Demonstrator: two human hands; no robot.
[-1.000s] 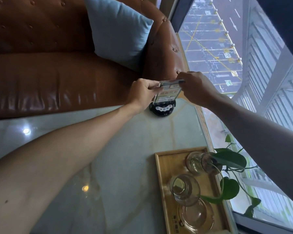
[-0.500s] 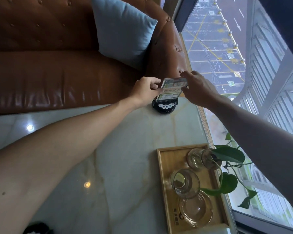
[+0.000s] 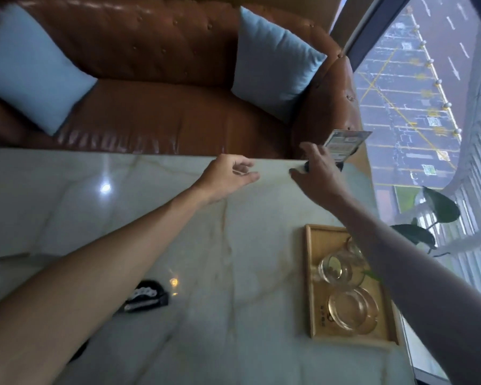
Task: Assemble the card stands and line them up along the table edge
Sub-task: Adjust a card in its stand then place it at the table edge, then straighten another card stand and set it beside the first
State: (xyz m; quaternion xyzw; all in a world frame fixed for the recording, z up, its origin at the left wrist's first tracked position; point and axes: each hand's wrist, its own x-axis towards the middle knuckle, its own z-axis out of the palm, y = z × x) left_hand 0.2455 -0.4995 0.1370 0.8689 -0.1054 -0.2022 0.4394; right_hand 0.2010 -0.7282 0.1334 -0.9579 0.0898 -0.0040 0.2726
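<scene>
The right hand (image 3: 318,180) rests half-open over the card stand (image 3: 345,147) at the table's (image 3: 150,218) far corner; whether it grips the base is hidden. The left hand (image 3: 228,176) hovers open and empty beside it. A careless nudge could tip the stand off the table toward the sofa (image 3: 164,115); another black base (image 3: 146,298) lies well nearer.

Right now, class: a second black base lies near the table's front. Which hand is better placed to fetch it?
Left. The left hand hangs open and free; the right hand is at the assembled card stand. The spare base lies beside the left forearm.
</scene>
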